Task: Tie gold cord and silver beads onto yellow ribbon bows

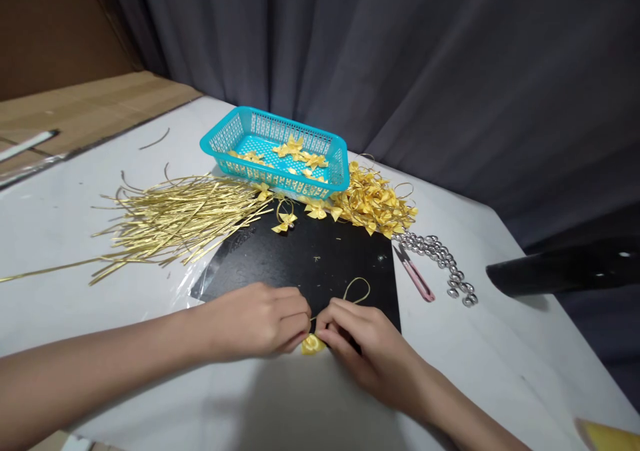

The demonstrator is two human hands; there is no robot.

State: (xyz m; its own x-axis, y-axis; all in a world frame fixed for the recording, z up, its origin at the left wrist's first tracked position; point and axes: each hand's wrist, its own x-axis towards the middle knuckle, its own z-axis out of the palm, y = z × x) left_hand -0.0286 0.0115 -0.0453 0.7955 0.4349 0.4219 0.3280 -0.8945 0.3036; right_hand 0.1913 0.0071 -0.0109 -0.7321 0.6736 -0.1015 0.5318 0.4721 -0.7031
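Note:
At the near edge of a black mat [350, 258], my left hand [267, 321] and my right hand [357, 338] are pinched close together. A short stretch of gold cord [357, 290] runs between their fingertips, and its loop rises behind my right fingers. Just below the fingertips sits a yellow ribbon bow [313, 344], partly covered by the fingers. Both hands look closed on the cord; whether the bow itself is gripped is hidden. Farther up the mat lies another yellow bow with a looped cord [285, 222].
Behind the mat stands a blue basket [274, 176] with several bows inside. Gold cords [185, 218] are heaped at left, looped bows [373, 201] at right. Pink-handled snips [416, 274] and silver beads [445, 256] lie to the right, near a black tube [555, 271].

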